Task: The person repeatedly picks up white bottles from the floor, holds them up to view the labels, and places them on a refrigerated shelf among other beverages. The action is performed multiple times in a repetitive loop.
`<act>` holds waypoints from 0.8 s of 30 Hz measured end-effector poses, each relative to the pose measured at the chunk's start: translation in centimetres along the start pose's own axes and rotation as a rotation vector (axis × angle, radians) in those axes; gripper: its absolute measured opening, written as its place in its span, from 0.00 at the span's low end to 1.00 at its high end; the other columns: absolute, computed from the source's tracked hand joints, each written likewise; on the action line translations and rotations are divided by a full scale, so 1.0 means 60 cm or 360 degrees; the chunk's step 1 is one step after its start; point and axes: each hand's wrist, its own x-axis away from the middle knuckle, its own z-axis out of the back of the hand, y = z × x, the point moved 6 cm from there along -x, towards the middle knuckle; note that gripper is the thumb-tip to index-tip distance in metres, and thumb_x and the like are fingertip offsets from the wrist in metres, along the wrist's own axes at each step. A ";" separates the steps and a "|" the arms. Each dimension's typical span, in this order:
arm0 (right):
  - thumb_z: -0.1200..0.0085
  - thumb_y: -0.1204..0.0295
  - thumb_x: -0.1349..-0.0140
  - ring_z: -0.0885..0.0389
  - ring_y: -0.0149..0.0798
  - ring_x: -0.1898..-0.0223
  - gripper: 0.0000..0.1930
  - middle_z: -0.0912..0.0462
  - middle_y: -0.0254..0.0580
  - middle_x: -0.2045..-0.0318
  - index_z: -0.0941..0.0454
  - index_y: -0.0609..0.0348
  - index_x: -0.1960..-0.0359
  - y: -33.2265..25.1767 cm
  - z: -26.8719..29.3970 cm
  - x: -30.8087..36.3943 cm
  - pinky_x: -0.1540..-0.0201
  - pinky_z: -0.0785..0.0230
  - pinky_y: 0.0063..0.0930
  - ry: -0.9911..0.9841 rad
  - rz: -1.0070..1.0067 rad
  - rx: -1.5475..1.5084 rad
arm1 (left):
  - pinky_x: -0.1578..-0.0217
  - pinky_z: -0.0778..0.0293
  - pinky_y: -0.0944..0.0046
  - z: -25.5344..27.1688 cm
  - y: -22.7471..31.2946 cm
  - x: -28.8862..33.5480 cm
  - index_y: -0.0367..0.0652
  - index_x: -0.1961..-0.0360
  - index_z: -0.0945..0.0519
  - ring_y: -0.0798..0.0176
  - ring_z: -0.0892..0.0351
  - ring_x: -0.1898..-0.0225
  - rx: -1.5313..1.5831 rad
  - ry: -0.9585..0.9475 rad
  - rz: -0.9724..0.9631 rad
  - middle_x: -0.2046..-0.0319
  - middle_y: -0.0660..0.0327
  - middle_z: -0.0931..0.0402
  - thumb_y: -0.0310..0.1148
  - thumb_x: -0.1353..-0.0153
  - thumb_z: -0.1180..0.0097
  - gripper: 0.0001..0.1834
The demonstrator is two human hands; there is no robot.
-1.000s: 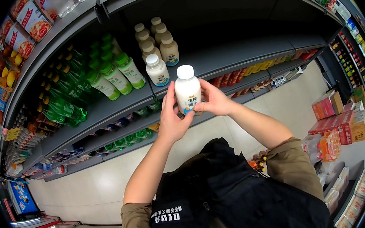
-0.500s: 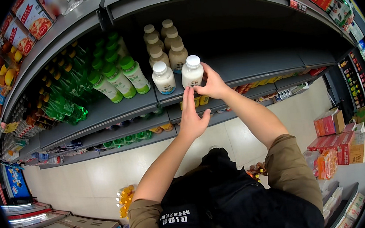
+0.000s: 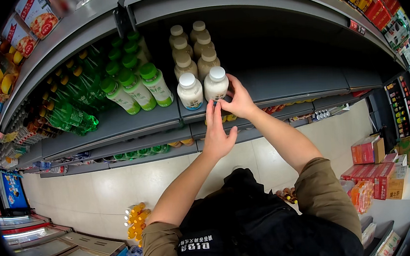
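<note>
A white plastic bottle of milky drink [image 3: 216,84] with a white cap stands upright at the shelf's front edge. My right hand [image 3: 239,98] wraps its right side, thumb at the lower front, closed on it. The stretched fingertips of my left hand [image 3: 220,139] reach the base of the same bottle; that hand is open, thumb apart. Close on the left stands a matching white-capped bottle [image 3: 190,92]. Behind these two, similar bottles [image 3: 184,66] in beige tones run back in two rows. Fingers behind the held bottle are partly hidden.
Green-capped bottles [image 3: 157,88] and green soda bottles [image 3: 74,115] fill the dark shelf [image 3: 132,127] to the left. Overhead runs the upper shelf's edge [image 3: 233,1]. Orange-yellow bottles [image 3: 137,219] stand on the floor behind me, and cartons [image 3: 375,174] are stacked at right.
The held bottle has shifted slightly left, narrowing the gap to its neighbour. Both hands stay at it. The whole view has moved a little.
</note>
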 end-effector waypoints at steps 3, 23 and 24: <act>0.35 0.77 0.52 0.30 0.44 0.36 0.41 0.34 0.49 0.39 0.41 0.62 0.34 -0.001 -0.003 -0.001 0.38 0.28 0.37 0.0009 0.0031 0.0011 | 0.31 0.46 0.48 0.005 -0.002 -0.003 0.34 0.28 0.52 0.37 0.55 0.27 -0.0001 -0.0006 -0.0011 0.28 0.39 0.62 0.30 0.46 0.40 0.47; 0.49 0.84 0.46 0.37 0.52 0.36 0.32 0.36 0.53 0.39 0.40 0.65 0.37 0.014 -0.219 0.308 0.33 0.46 0.43 -0.0671 0.0491 0.0763 | 0.52 0.23 0.58 0.129 -0.440 0.626 0.40 0.42 0.26 0.55 0.18 0.53 0.0816 0.0731 0.1540 0.53 0.52 0.19 0.33 0.40 0.44 0.24; 0.48 0.84 0.48 0.36 0.54 0.38 0.32 0.36 0.53 0.41 0.38 0.65 0.38 0.017 -0.285 0.342 0.34 0.45 0.44 -0.0917 0.0516 0.0901 | 0.52 0.23 0.55 0.169 -0.465 0.735 0.39 0.43 0.25 0.52 0.18 0.55 0.0601 0.0911 0.1867 0.57 0.51 0.18 0.36 0.42 0.46 0.25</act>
